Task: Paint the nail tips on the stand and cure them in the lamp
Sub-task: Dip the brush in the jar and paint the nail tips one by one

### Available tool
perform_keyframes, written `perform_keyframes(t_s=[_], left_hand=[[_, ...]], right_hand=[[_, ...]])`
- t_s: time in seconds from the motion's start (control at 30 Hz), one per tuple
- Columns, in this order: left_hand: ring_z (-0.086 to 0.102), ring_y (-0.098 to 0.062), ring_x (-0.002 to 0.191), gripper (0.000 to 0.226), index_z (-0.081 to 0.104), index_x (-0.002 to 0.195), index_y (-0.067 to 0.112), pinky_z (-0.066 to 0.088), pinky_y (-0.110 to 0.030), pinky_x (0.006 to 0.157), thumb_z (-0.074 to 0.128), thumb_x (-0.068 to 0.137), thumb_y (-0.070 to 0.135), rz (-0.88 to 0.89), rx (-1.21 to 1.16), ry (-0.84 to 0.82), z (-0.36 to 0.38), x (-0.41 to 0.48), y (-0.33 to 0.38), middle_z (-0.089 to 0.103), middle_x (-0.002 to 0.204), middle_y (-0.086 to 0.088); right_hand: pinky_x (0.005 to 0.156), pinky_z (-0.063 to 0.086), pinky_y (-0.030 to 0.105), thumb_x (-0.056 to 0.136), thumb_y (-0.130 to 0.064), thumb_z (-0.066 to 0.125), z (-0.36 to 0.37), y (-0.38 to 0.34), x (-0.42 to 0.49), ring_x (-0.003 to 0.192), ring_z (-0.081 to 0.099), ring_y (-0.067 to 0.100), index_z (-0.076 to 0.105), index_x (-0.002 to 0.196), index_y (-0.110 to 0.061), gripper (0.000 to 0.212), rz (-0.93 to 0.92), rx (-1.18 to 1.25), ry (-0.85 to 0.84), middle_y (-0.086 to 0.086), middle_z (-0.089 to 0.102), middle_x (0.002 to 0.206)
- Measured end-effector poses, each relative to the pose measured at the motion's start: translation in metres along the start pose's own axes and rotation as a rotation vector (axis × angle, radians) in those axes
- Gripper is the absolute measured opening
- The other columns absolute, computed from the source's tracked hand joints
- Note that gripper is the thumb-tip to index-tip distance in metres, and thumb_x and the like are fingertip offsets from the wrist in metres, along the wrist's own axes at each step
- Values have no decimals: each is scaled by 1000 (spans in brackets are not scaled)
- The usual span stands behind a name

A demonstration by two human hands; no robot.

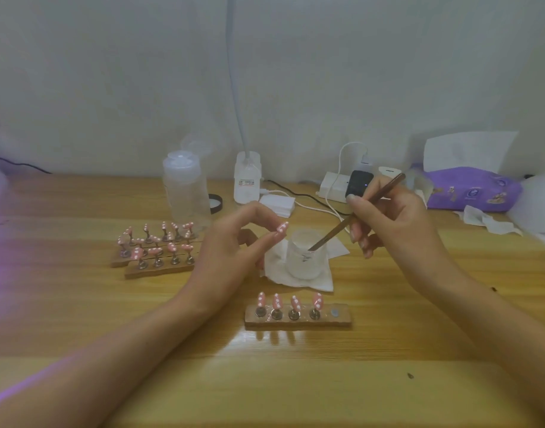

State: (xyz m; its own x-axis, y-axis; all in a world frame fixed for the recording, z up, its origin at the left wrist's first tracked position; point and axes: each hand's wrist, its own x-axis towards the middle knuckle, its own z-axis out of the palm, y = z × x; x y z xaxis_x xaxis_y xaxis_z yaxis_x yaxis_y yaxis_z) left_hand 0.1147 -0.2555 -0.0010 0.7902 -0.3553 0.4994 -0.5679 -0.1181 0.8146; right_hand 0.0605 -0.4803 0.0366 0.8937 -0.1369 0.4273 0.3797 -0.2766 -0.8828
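Observation:
My left hand pinches a pink nail tip with white dots above the table. My right hand grips a thin brown brush, whose tip dips into a small white cup on a tissue. In front of me a wooden stand carries several pink dotted nail tips, and its rightmost magnet is bare. The curing lamp is not clearly in view; only a purple glow shows at the left edge.
Two more wooden stands with several pink tips sit at the left. Behind them stand a clear pump bottle, a white bottle, cotton pads, a power strip with cables and a purple tissue pack.

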Motion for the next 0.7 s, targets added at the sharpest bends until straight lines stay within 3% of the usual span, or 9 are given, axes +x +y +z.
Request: perform_keyframes(t_s=[0.2, 0.3, 0.4, 0.5, 0.7], left_hand=[[58, -18, 54, 2, 70, 88, 25, 51, -26, 53, 72, 88, 27, -32, -17, -27, 1, -1, -2, 68, 94, 10], [60, -17, 55, 5, 70, 88, 28, 53, -25, 55, 70, 87, 33, -36, -2, -26, 2, -1, -2, 69, 97, 13], [62, -19, 57, 10, 70, 88, 29, 56, -28, 61, 69, 85, 39, -30, 31, -15, 2, -1, -2, 68, 102, 16], [62, -18, 55, 9, 71, 89, 25, 55, -25, 60, 70, 86, 34, -36, 28, -27, 2, -1, -2, 68, 100, 16], [60, -7, 58, 9, 69, 92, 19, 51, -20, 53, 76, 87, 17, -71, -23, -36, 3, -1, -3, 70, 93, 11]], right_hand=[[44, 50, 27, 96, -23, 62, 10, 6, -3, 47, 59, 20, 52, 81, -8, 23, 13, -40, -30, 9, 65, 58], [44, 49, 26, 96, -23, 62, 10, 6, -3, 48, 59, 18, 53, 81, -10, 22, 62, -9, -8, 8, 65, 59], [43, 46, 22, 95, -24, 64, 1, 4, 3, 47, 55, 14, 54, 80, -17, 20, 224, 126, 73, 5, 63, 57], [42, 43, 20, 95, -23, 64, -8, 3, 8, 47, 52, 11, 52, 79, -19, 20, 358, 238, 108, 1, 61, 56], [42, 44, 23, 97, -22, 62, 2, 7, 2, 47, 54, 15, 54, 79, -16, 20, 148, 58, 70, 6, 62, 57]])
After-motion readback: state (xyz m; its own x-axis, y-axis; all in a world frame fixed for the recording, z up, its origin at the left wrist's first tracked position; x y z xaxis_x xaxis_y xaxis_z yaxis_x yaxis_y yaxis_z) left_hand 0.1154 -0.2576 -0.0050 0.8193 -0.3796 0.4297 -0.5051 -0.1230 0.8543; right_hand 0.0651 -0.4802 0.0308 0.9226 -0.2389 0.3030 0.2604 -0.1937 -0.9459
